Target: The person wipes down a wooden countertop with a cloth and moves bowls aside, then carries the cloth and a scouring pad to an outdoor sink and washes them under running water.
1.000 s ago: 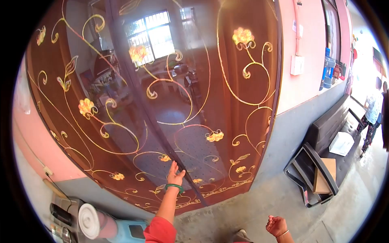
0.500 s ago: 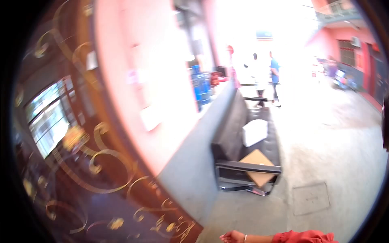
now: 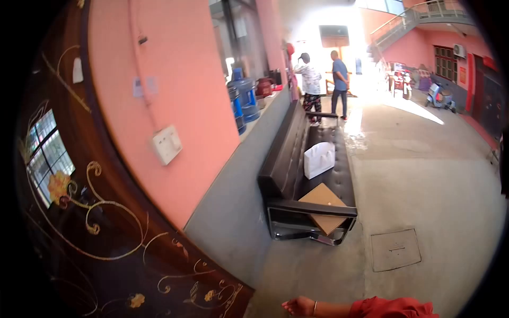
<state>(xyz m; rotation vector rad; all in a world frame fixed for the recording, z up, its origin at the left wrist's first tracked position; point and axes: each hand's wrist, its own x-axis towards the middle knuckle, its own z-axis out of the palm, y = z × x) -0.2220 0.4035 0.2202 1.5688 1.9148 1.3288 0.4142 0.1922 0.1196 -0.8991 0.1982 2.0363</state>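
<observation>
Daylight: the open far end of the courtyard is blown out to white.
Grey concrete floor [image 3: 424, 175]: sunlit streak far off, softer light nearby.
Dark glossy curtain [image 3: 106, 228]: window reflection caught.
Edges: bowed, vignetted black.

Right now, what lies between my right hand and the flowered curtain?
Nothing stands between the right hand and the flowered curtain; the head view shows only a narrow bare stretch of concrete floor there.

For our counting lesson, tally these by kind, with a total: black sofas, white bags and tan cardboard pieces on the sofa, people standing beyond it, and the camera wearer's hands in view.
Black sofa: 1
White bag: 1
Tan cardboard piece: 1
People standing: 2
Right hand: 1
Total: 6
</observation>
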